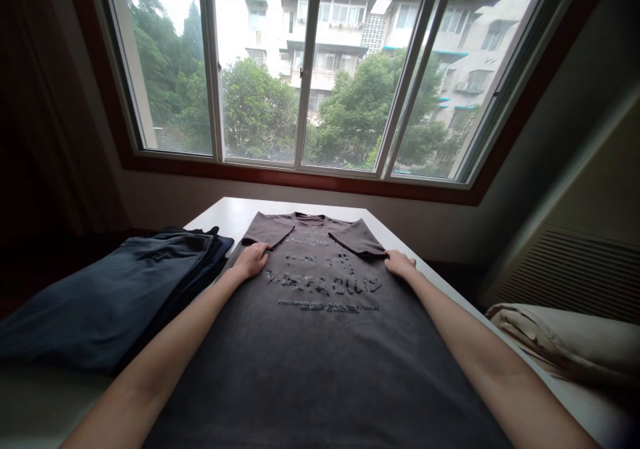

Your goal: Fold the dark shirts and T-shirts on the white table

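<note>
A dark grey T-shirt (320, 362) with raised black lettering lies front up, its collar towards the window and its hem towards me. Both short sleeves are turned inward over the chest. My left hand (251, 260) is closed on the edge of the left-hand sleeve, near the shirt's side. On the other side, my right hand (400, 263) has its fingers closed at the lower corner of the right-hand sleeve. The fingertips of both hands are partly hidden.
Dark trousers or similar folded garments (115, 295) are piled at the left of the white table (345, 210). A beige folded cloth (570, 335) lies at the right, near a slatted panel (575, 269). Beyond the table's far edge is a wide window (300, 167).
</note>
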Tool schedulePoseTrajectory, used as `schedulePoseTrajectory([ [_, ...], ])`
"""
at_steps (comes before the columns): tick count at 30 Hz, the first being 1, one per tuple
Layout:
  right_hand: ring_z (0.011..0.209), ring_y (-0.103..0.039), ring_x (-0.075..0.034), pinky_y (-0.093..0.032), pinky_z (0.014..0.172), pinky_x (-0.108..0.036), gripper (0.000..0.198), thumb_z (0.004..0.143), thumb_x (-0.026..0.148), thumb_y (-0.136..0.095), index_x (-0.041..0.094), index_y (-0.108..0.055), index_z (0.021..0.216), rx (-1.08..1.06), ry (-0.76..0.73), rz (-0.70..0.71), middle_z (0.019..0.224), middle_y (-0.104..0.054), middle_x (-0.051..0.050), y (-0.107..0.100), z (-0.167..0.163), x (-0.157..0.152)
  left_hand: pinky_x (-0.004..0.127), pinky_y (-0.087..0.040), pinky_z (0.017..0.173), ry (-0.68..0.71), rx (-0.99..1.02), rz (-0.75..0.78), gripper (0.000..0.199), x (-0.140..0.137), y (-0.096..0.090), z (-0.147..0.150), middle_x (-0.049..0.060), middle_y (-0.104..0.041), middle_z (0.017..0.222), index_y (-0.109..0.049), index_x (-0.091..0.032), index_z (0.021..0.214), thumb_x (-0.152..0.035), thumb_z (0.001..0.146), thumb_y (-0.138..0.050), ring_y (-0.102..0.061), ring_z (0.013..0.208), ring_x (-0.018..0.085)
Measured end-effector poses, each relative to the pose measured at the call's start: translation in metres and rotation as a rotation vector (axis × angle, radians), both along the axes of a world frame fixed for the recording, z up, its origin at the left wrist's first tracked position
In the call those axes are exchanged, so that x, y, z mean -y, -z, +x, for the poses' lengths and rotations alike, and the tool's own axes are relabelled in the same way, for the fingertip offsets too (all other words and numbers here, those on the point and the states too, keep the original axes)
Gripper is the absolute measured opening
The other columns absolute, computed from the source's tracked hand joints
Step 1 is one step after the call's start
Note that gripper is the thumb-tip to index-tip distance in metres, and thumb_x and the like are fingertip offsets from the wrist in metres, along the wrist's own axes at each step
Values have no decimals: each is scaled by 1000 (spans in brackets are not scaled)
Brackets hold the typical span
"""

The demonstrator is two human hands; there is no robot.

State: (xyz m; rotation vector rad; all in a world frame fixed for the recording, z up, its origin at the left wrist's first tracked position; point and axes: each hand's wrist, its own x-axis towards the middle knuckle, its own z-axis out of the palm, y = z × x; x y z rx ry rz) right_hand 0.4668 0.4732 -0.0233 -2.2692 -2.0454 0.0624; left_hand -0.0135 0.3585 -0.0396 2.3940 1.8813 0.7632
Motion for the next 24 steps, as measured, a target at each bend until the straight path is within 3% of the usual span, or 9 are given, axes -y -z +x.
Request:
schedulePoseTrajectory([
  [3, 119, -53, -36, -38, 95, -56, 43, 86, 25, -42, 16, -61, 123, 12, 69, -18, 130, -57, -20, 1, 2, 0, 35, -43, 104, 1, -4, -2, 32, 0, 0, 0, 12, -63, 124, -61, -14, 119, -19, 91, -46, -57, 118, 24],
  [6, 123, -49, -37, -37, 96, -58, 47, 89, 28, -38, 13, -55, 131, 28, 60, 25, 136, -51, -22, 2, 4, 6, 34, -43, 104, -2, -7, -11, 32, 2, -1, 1, 12, -63, 125, -61, -15, 119, -19, 91, -45, -56, 119, 23],
  [11, 137, -35, -26, -24, 110, -48, 61, 85, 14, -38, 21, -39, 146, 38, -125, 93, 151, -40, -11, 4, -2, 12, 35, -43, 104, -6, -5, -17, 32, 3, -3, 2, 12, -62, 126, -61, -15, 118, -20, 91, -45, -56, 119, 23],
  [15, 124, -50, -32, -31, 103, -57, 64, 83, 15, -40, 17, -37, 147, 7, -95, 38, 136, -55, -18, 7, -15, 10, 34, -43, 105, -14, 24, -45, 32, 4, -3, 2, 10, -63, 127, -61, -17, 119, -21, 91, -46, -57, 119, 23],
  [17, 121, -53, -34, -34, 99, -59, 62, 87, 20, -36, 15, -31, 149, -10, -61, 37, 135, -55, -21, 11, -20, 13, 34, -42, 106, -2, 26, -61, 34, 7, -1, 0, 11, -61, 130, -59, -16, 123, -23, 93, -45, -57, 121, 23],
  [20, 131, -45, -32, -31, 104, -58, 58, 94, 28, -30, 15, -28, 151, -18, -65, 73, 147, -43, -20, 17, -20, 26, 37, -36, 112, 13, -7, -100, 40, 22, 2, -8, 14, -53, 141, -56, -14, 129, -29, 94, -43, -48, 131, 25],
  [24, 139, -35, -29, -28, 111, -53, 55, 97, 36, -27, 15, -35, 147, 42, -108, 103, 154, -34, -15, 30, 1, 56, 43, -25, 118, 39, -58, -157, 48, 60, 5, -20, 14, -40, 150, -51, -14, 137, -37, 97, -38, -35, 141, 26],
])
